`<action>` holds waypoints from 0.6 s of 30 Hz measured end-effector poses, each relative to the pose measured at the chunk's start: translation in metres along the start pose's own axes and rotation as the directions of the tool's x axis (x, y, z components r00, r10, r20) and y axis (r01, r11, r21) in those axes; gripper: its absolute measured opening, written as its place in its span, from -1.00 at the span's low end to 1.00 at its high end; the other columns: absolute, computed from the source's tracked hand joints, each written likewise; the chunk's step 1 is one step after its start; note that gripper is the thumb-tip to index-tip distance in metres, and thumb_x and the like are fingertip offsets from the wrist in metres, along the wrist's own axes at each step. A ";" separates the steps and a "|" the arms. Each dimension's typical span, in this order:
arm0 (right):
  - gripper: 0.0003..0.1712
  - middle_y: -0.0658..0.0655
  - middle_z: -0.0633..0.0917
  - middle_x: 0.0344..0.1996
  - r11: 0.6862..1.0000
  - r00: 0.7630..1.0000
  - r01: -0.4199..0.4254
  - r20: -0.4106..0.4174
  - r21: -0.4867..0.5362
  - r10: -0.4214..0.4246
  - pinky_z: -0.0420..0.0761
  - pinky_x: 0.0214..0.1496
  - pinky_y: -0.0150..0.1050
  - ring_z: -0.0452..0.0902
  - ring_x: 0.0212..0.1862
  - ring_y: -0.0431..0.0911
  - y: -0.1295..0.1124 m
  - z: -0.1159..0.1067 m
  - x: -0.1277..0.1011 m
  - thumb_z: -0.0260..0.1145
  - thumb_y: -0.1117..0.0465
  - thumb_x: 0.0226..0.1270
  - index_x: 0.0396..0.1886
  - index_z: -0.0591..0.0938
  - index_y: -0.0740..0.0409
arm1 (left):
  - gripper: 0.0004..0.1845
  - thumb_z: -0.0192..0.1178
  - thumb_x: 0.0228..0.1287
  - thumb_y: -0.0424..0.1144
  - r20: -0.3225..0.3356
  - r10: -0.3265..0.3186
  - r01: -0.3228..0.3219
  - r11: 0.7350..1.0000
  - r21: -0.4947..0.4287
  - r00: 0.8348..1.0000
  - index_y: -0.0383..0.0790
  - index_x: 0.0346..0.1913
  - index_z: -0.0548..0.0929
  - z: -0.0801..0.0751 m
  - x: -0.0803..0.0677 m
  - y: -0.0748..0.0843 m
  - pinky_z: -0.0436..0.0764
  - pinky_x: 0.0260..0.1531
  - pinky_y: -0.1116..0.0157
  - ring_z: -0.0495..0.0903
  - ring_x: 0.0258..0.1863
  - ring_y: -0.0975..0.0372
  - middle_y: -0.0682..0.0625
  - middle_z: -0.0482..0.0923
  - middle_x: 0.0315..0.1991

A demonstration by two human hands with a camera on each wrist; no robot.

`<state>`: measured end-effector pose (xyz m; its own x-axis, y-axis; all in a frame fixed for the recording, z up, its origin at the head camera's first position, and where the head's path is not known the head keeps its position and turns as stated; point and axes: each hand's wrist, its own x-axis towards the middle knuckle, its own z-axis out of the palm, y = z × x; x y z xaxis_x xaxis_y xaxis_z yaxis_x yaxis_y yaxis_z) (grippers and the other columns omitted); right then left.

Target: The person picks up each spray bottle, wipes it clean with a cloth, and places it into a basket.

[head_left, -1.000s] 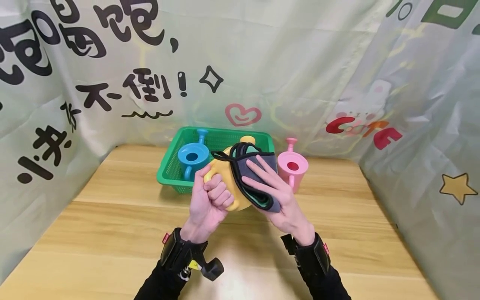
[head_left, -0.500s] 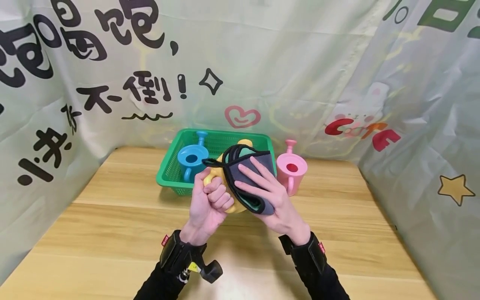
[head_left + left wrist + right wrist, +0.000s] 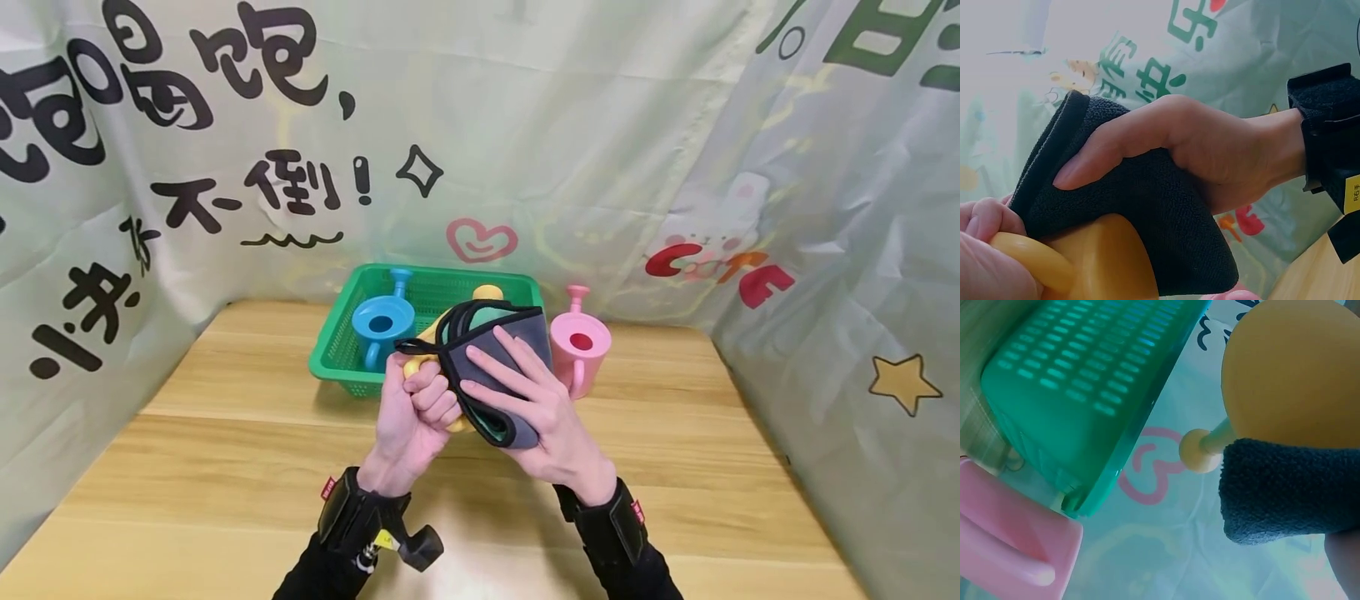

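Plainly, the left hand (image 3: pixel 415 414) is curled tight round the handle (image 3: pixel 1034 255) of the yellow can (image 3: pixel 1124 259), held up above the table (image 3: pixel 675 417). The right hand (image 3: pixel 546 419) grips a folded grey cloth (image 3: pixel 1285 490) between thumb and spread fingers, against the can. Beyond, a green basket (image 3: pixel 446 293) holds a blue can (image 3: pixel 398 323); just right of it stands a pink can (image 3: pixel 594 354).

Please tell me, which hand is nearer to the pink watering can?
The right hand is nearer. In the head view, it holds the grey cloth just left of the pink watering can. The left hand is farther left, gripping the yellow handle.
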<state>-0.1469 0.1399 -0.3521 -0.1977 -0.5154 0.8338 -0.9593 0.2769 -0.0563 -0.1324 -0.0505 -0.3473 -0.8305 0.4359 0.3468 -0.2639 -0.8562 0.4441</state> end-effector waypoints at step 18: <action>-0.52 0.22 0.57 0.34 1.000 1.000 -0.012 -0.028 0.024 0.013 0.19 0.59 0.07 0.23 0.52 0.30 0.002 0.003 -0.003 0.01 0.01 0.50 0.19 0.66 0.09 | -0.52 -0.34 0.54 0.04 -0.009 -0.006 0.006 0.999 0.041 1.000 0.01 -0.62 0.00 0.001 -0.002 0.000 -0.24 -0.65 0.39 -0.16 -0.76 0.35 0.17 -0.11 -0.74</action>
<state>-0.1489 0.1395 -0.3562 -0.2042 -0.4888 0.8482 -0.9613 0.2636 -0.0795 -0.1308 -0.0507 -0.3475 -0.8334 0.4382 0.3368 -0.2483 -0.8414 0.4800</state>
